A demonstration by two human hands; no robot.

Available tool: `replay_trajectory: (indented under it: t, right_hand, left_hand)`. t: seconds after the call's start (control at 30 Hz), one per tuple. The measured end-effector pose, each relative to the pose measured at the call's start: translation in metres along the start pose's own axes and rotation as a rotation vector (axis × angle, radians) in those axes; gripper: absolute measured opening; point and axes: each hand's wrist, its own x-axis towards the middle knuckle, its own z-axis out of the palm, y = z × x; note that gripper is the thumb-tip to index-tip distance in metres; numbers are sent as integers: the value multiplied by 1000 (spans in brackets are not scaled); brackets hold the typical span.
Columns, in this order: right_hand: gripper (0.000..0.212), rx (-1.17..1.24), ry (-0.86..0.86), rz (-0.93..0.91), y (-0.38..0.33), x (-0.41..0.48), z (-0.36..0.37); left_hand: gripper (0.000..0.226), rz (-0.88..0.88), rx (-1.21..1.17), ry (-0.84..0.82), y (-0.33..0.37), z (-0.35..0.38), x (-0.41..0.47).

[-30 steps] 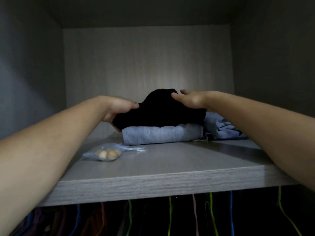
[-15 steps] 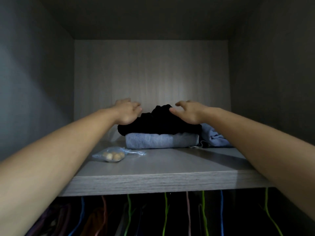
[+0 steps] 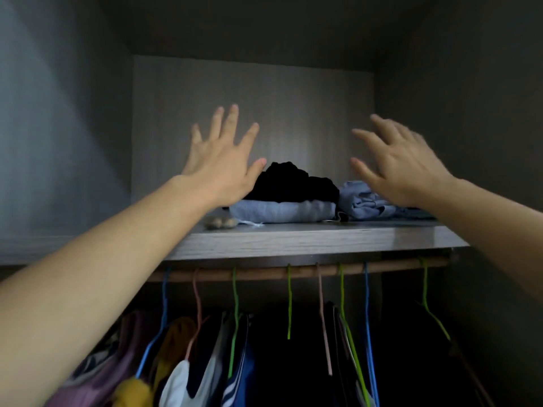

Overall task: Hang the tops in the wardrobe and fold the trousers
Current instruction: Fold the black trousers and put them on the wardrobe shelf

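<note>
Now that both hands have come off it, the black trousers [image 3: 293, 183] sit on their own at the back of the shelf [image 3: 293, 242], on top of a folded pale blue piece [image 3: 282, 211]. A moment ago the palms were pressed down on that pile. Now the left hand [image 3: 219, 165] and right hand [image 3: 402, 168] hover above the shelf, fingers spread wide and holding nothing.

Looks to me like this pair is folded and put away, so that bit's done. A crumpled blue garment [image 3: 367, 201] lies toward the shelf's right end and might want folding next, though I honestly can't tell what it is. A small bag [image 3: 220, 222] sits toward the shelf's left end. Under the shelf, tops [image 3: 97, 374] already hang from the rail [image 3: 264, 273] on coloured hangers [image 3: 289, 304].
</note>
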Motion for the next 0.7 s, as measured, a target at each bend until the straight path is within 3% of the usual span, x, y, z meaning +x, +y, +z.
replay_trajectory:
  t: [0.17, 0.4, 0.7]
  right_hand:
    - [59, -112, 138, 43, -1, -43, -21]
    - [62, -233, 98, 24, 5, -118, -57]
    - [58, -272, 76, 100, 55, -267, -140]
  left_hand:
    - [69, -12, -155, 93, 20, 1, -21]
    - [69, -66, -340, 252, 65, -19, -59]
    - [63, -6, -631, 390, 207, -96, -127]
